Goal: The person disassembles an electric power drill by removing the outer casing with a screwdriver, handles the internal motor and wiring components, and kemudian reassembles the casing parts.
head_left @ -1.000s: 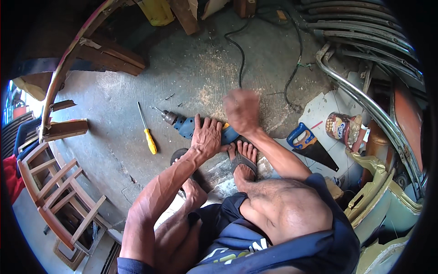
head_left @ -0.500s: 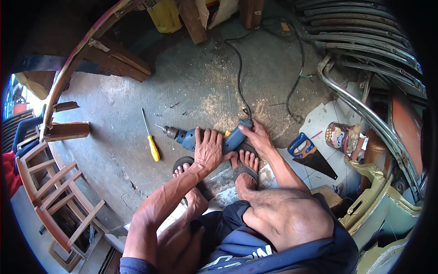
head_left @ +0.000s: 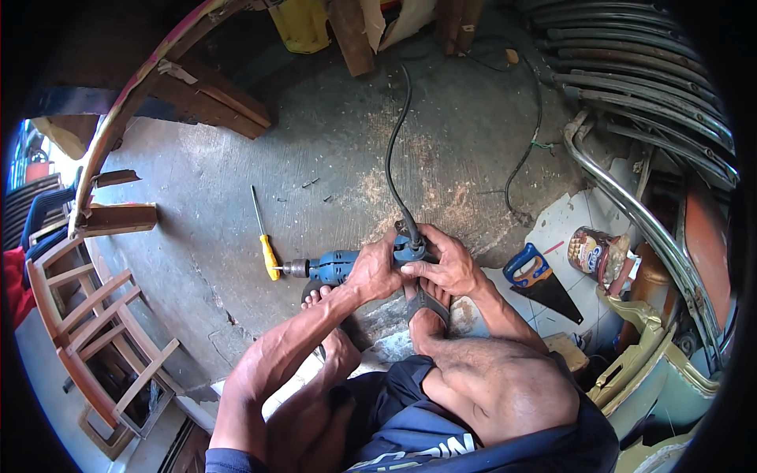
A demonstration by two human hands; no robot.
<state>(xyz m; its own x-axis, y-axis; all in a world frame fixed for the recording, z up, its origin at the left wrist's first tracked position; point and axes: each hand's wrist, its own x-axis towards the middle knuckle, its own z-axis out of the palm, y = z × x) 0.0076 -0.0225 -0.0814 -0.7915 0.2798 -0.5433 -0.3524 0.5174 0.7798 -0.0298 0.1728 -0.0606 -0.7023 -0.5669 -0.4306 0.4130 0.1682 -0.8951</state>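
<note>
Both my hands hold a blue power drill above my feet, its chuck facing left. My left hand wraps round the rear of the drill's body. Around the handle end, where the black cord comes out, my right hand is closed with its thumb across it. The drill's tip overlaps the yellow handle of a screwdriver, which lies on the floor to the left. Several small dark screws or nails lie beyond it. The drill's trigger is hidden by my hands.
Sawdust covers part of the concrete floor ahead. A handsaw with a blue handle lies at right, near a round tub. Metal chair frames are stacked far right. Wooden furniture frames stand at left.
The drill has turned so its handle end and cord face upward and more level. My left hand has slid right along it to grip the rear, and my right hand has shifted round the handle end.
</note>
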